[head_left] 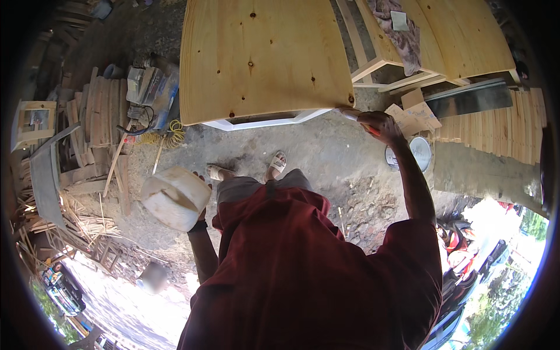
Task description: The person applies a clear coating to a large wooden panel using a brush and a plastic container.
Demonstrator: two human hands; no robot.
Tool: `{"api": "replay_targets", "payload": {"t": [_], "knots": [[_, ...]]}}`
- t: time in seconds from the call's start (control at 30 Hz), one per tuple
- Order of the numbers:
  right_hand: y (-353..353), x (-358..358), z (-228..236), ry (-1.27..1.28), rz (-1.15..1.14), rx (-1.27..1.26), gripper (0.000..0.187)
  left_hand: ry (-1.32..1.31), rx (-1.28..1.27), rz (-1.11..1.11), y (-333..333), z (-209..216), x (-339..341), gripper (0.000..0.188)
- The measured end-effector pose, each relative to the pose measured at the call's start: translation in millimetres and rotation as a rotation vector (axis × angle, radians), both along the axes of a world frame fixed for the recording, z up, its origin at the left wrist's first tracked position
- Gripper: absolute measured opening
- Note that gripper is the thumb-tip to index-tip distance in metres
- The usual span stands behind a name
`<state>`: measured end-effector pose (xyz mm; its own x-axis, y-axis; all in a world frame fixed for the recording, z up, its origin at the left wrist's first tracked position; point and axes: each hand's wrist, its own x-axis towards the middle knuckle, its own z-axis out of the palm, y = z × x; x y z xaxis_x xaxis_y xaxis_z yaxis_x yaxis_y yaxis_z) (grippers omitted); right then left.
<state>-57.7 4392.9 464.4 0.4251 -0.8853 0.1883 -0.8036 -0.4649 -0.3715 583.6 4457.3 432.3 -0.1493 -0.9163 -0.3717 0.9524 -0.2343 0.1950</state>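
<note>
My right hand [382, 126] is wrapped round the handle of a paintbrush [351, 114], reddish where it shows. The brush end touches the near right corner of a light, knotty wooden tabletop [265, 64]. Under that tabletop's near edge runs a white frame [268, 122]. Low on my left side, my left hand [204, 185] grips a cut-open whitish plastic container [175, 198]. Most of that hand is hidden behind the container, and what lies inside it cannot be made out.
More wooden tables [461, 41] stand at the far right, with a crumpled cloth [399, 26] on one. Cardboard [415, 114], a round bucket [420, 153] and stacked slats [496, 125] lie to the right. Left are timber offcuts [105, 111] and a coiled yellow hose [174, 135].
</note>
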Motion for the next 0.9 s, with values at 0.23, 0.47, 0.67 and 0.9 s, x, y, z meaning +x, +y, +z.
{"api": "replay_targets", "payload": {"t": [0.23,0.47,0.67,0.9], "knots": [[2.9,-60.2,7.6,0.05,0.047,0.062,0.028,-0.009,-0.017,0.011,2.2,6.0,-16.3,0.071],[7.9,-89.5,47.8,0.242,-0.076,0.14,0.033,-0.008,-0.009,0.042,9.5,6.9,-24.1,0.071],[-2.1,-19.2,47.9,0.036,-0.024,0.108,0.025,0.024,0.004,0.116,22.2,2.9,-18.2,0.072],[-63.8,173.7,39.2,-0.168,0.345,0.002,0.024,0.053,-0.028,0.278,39.0,-1.1,21.4,0.072]]}}
